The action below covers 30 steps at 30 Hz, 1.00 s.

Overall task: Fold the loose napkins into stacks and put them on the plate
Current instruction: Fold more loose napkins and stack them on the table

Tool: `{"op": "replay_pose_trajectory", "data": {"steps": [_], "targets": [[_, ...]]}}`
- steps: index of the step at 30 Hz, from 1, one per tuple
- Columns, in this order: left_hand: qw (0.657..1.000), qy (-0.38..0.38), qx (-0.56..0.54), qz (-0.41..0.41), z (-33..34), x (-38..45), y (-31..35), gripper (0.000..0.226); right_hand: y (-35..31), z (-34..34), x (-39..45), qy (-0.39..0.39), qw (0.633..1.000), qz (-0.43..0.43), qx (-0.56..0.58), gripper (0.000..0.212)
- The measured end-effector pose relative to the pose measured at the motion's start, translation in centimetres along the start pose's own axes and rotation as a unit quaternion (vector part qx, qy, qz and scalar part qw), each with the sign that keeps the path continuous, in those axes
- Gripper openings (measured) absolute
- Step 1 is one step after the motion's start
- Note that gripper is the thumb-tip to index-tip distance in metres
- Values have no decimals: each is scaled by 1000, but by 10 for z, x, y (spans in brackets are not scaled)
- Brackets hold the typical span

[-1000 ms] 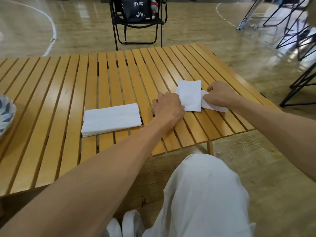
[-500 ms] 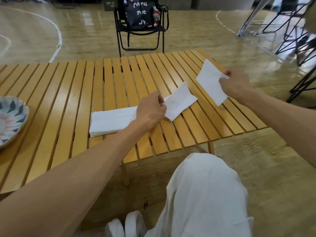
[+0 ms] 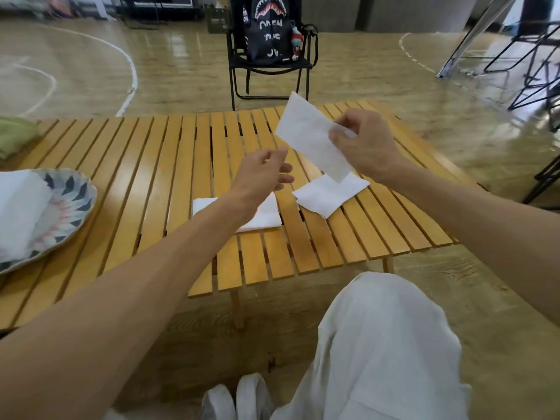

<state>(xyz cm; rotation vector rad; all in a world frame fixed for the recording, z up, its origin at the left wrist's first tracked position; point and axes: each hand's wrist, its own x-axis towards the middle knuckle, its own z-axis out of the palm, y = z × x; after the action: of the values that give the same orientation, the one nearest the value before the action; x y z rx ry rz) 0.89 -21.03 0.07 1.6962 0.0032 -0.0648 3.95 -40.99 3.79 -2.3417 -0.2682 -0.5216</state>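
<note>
Partway through. One folded stack of napkins (image 3: 21, 204) already sits on the patterned plate (image 3: 80, 204) at the left edge of the slatted tabletop (image 3: 169, 177). A second folded stack (image 3: 266, 218) lies mid-table, partly hidden by the left forearm; a loose napkin (image 3: 330, 194) lies just beside it. Right hand (image 3: 368, 147) pinches another napkin (image 3: 309, 136) in the air. Left hand (image 3: 260, 174) is relaxed and empty, fingers near that sheet's edge. Left to do, by my reading: fold both loose sheets, plate the rest.
</note>
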Motion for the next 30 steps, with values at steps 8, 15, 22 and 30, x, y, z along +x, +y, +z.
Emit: {"op": "replay_pose_trajectory", "data": {"steps": [8,15,22,30], "targets": [[910,-32,-380,-161,-68,-13,8,64,-46,42,-26,-114,976,-180,-40,22],[959,28,-244,-143,-91,-20,3,33,-56,54,-33,-147,985,-48,74,30],[967,23,-209,-144,-99,-30,-5,32,-43,57,-30,-289,851,315,304,32],[964,108,239,-49,-108,-29,-33,17,-39,79,-32,-268,897,333,110,21]]}}
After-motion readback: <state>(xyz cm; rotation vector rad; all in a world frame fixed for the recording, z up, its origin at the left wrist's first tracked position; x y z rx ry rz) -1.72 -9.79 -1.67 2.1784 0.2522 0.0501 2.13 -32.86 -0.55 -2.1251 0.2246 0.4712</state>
